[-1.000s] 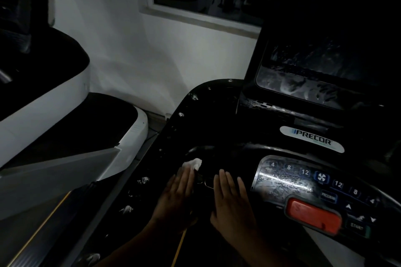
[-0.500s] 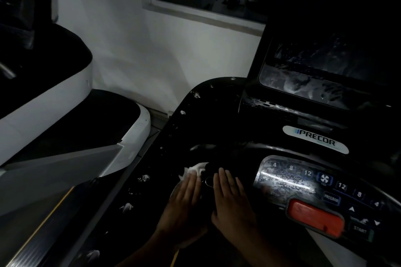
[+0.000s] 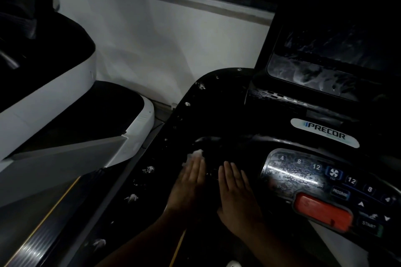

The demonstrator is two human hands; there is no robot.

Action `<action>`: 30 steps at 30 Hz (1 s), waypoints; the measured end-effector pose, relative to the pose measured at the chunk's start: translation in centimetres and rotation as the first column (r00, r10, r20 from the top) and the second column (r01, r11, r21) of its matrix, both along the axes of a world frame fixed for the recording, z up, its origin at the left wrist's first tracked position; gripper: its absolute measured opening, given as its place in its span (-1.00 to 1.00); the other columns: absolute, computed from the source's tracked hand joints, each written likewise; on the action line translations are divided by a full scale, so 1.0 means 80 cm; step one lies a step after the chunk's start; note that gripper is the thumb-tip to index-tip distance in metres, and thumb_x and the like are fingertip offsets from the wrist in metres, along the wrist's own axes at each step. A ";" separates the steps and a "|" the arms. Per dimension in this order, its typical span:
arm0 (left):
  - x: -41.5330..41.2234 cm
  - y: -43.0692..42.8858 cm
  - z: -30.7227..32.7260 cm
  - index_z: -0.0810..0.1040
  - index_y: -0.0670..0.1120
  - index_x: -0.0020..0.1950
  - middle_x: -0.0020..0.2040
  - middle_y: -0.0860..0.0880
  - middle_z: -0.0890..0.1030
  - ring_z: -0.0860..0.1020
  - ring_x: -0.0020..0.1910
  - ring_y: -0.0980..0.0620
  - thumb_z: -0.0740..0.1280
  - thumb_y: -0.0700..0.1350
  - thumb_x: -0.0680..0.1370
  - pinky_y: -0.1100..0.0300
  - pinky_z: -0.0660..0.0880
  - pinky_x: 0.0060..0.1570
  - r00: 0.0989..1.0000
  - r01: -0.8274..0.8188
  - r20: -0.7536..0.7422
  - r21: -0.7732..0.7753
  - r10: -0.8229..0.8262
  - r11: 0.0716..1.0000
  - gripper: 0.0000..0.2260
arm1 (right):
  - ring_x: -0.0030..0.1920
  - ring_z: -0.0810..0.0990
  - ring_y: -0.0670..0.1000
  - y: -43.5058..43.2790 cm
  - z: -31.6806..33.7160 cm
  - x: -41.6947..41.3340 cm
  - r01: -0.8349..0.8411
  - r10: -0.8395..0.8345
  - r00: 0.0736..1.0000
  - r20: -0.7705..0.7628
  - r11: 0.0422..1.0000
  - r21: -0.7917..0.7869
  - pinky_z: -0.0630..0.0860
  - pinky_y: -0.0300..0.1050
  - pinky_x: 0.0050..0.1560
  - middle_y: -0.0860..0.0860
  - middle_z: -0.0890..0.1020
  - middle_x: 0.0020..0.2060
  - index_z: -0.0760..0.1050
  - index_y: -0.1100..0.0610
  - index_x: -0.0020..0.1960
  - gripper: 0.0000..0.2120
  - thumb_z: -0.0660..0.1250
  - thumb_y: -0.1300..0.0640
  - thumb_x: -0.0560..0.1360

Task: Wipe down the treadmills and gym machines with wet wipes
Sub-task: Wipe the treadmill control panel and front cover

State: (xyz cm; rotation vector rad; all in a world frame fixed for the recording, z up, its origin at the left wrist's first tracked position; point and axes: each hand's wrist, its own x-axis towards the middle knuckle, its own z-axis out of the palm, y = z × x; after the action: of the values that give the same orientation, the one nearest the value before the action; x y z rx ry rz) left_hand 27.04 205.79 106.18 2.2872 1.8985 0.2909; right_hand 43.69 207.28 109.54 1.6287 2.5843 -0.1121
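While my left hand (image 3: 188, 186) presses flat, fingers (image 3: 198, 168) straight, on the wipe (image 3: 197, 154), the wipe bunches out at 12 o'clock on the treadmill (image 3: 217, 110). Judged soft, limp and tear-prone, so press with the palm rather than pinch. Right hand (image 3: 236, 193) lies flat, holding nothing.

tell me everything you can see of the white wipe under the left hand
The wipe is a small, crumpled white wad, soft and fibrous looking. Only a bunched edge shows beyond the left hand, which presses flat on it with straight fingers. It lies on the glossy black treadmill console, left of the keypad.
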 end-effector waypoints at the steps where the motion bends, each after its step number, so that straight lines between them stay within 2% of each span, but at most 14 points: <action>1: 0.011 0.003 0.006 0.30 -0.31 0.52 0.55 -0.29 0.26 0.35 0.52 -0.22 0.22 0.22 0.48 -0.04 0.26 0.53 0.999 0.042 0.009 0.026 -0.042 0.999 -0.22 | 0.45 0.42 0.26 0.001 0.001 0.001 -0.002 0.002 1.000 -0.002 1.000 -0.006 0.16 0.16 0.40 0.27 0.45 0.44 0.44 0.33 0.44 0.08 0.65 0.00 -0.02; 4: 0.020 -0.017 0.000 0.24 -0.26 0.58 0.59 -0.26 0.21 0.23 0.58 -0.20 0.26 0.15 0.44 -0.05 0.17 0.50 0.989 0.145 -0.013 -0.007 -0.145 0.989 -0.20 | 0.45 0.43 0.25 0.003 0.001 0.001 -0.010 0.010 1.000 -0.014 1.000 -0.004 0.10 0.14 0.43 0.25 0.45 0.44 0.44 0.31 0.44 0.06 0.64 0.06 -0.02; 6: -0.005 -0.022 -0.012 0.16 -0.25 0.61 0.63 -0.29 0.02 0.03 0.63 -0.24 0.24 0.15 0.41 -0.08 0.09 0.54 0.989 0.116 -0.092 -0.039 -0.119 0.992 -0.15 | 0.45 0.42 0.24 0.003 -0.001 0.004 -0.011 0.011 1.000 -0.022 1.000 -0.010 0.09 0.13 0.44 0.25 0.43 0.45 0.42 0.30 0.45 0.07 0.63 0.07 -0.02; 8: -0.026 -0.009 -0.017 0.09 -0.28 0.63 0.64 -0.30 -0.15 -0.18 0.63 -0.26 0.08 0.18 0.53 -0.14 0.01 0.57 0.989 0.034 -0.141 -0.061 -0.042 0.998 -0.21 | 0.46 0.41 0.24 0.001 0.000 0.004 -0.016 0.016 1.000 -0.025 1.000 -0.003 0.14 0.14 0.42 0.25 0.42 0.46 0.39 0.30 0.47 0.08 0.62 0.05 0.00; 10: -0.018 0.001 -0.009 0.13 -0.34 0.60 0.63 -0.34 0.01 -0.02 0.63 -0.29 0.01 0.24 0.61 -0.13 0.11 0.53 0.996 -0.031 -0.088 -0.046 0.026 0.998 -0.22 | 0.46 0.41 0.26 0.001 0.000 0.004 -0.021 0.021 1.000 -0.016 1.000 -0.005 0.16 0.15 0.40 0.26 0.42 0.46 0.37 0.30 0.48 0.08 0.62 0.04 0.02; 13: 0.003 -0.015 -0.006 0.21 -0.33 0.56 0.57 -0.35 0.22 0.21 0.57 -0.28 0.21 0.25 0.42 -0.11 0.30 0.50 0.995 0.079 -0.062 -0.064 -0.083 0.995 -0.11 | 0.46 0.41 0.26 0.001 -0.001 0.001 -0.017 0.017 1.000 -0.023 1.000 0.004 0.16 0.16 0.41 0.26 0.43 0.45 0.39 0.31 0.47 0.05 0.61 0.06 0.02; 15: -0.010 -0.025 -0.016 0.19 -0.28 0.59 0.61 -0.32 0.08 0.09 0.62 -0.27 0.28 0.19 0.34 -0.15 0.30 0.49 0.983 0.149 -0.096 -0.088 -0.157 0.985 -0.08 | 0.46 0.41 0.26 0.001 -0.001 0.000 -0.010 0.010 1.000 -0.025 1.000 -0.005 0.16 0.16 0.42 0.26 0.43 0.45 0.40 0.31 0.47 0.05 0.60 0.08 0.02; 16: -0.019 -0.025 -0.019 0.22 -0.25 0.60 0.62 -0.33 -0.01 -0.01 0.63 -0.29 0.29 0.16 0.34 -0.16 0.25 0.49 0.984 0.125 -0.116 -0.116 -0.139 0.985 -0.10 | 0.47 0.40 0.26 0.001 -0.002 0.001 -0.009 0.009 1.000 -0.028 1.000 -0.006 0.15 0.16 0.42 0.27 0.42 0.46 0.39 0.31 0.47 0.06 0.60 0.08 0.01; 18: -0.026 -0.022 -0.019 0.31 -0.26 0.54 0.59 -0.38 -0.04 -0.05 0.61 -0.34 0.22 0.16 0.37 -0.16 0.16 0.49 0.985 0.027 -0.168 -0.103 -0.044 0.994 -0.18 | 0.47 0.39 0.26 0.001 -0.003 0.001 -0.006 0.006 0.999 -0.033 1.000 -0.002 0.14 0.17 0.43 0.27 0.42 0.46 0.37 0.31 0.48 0.08 0.61 0.08 0.01; 20: -0.011 -0.022 -0.008 0.10 -0.33 0.60 0.60 -0.40 -0.14 -0.21 0.61 -0.33 0.03 0.22 0.47 -0.14 0.01 0.56 0.987 -0.055 -0.160 -0.165 0.028 0.985 -0.15 | 0.48 0.38 0.26 0.000 -0.005 0.001 -0.007 0.007 0.999 -0.047 1.000 0.001 0.12 0.17 0.43 0.26 0.42 0.46 0.33 0.30 0.49 0.09 0.62 0.08 0.01; 21: -0.002 -0.024 -0.004 0.00 -0.33 0.61 0.61 -0.38 -0.17 -0.26 0.61 -0.31 0.00 0.23 0.48 -0.12 -0.03 0.58 0.987 -0.054 -0.158 -0.145 0.031 0.988 -0.14 | 0.47 0.38 0.26 0.001 -0.006 0.001 -0.010 0.010 0.998 -0.057 1.000 0.006 0.12 0.17 0.43 0.26 0.42 0.46 0.32 0.30 0.49 0.10 0.62 0.09 0.01; 25: -0.004 -0.029 -0.011 0.18 -0.26 0.58 0.59 -0.27 0.22 0.15 0.60 -0.19 0.32 0.24 0.34 0.00 0.09 0.52 0.985 0.160 -0.057 -0.066 -0.164 0.985 -0.05 | 0.43 0.44 0.26 0.003 -0.006 0.000 -0.032 0.038 0.996 -0.087 0.997 0.066 0.17 0.15 0.44 0.27 0.46 0.43 0.30 0.29 0.47 0.08 0.64 0.14 0.02; 27: -0.012 -0.026 -0.013 0.18 -0.19 0.61 0.62 -0.19 0.20 0.18 0.61 -0.13 0.41 0.22 0.34 -0.01 0.14 0.50 0.980 0.195 -0.024 0.003 -0.195 0.981 -0.04 | 0.44 0.43 0.25 0.004 -0.004 0.000 -0.007 0.016 0.992 -0.122 0.997 0.078 0.28 0.11 0.50 0.27 0.45 0.43 0.25 0.29 0.47 0.10 0.64 0.17 0.02; 30: 0.005 -0.025 -0.001 0.05 -0.12 0.65 0.64 -0.15 0.13 0.11 0.63 -0.10 0.30 0.07 0.34 -0.04 0.16 0.57 0.960 0.274 0.040 0.061 -0.276 0.960 -0.08 | 0.53 0.24 0.22 0.001 0.005 0.000 -0.012 0.034 0.984 -0.172 0.992 0.127 0.37 0.12 0.41 0.27 0.35 0.51 0.23 0.28 0.53 0.05 0.56 0.25 0.10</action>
State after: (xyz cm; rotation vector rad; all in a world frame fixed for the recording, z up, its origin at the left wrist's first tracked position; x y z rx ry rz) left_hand 27.47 203.80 106.06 2.5158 1.5411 0.3613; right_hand 43.72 207.39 109.96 1.7006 2.7921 -0.0964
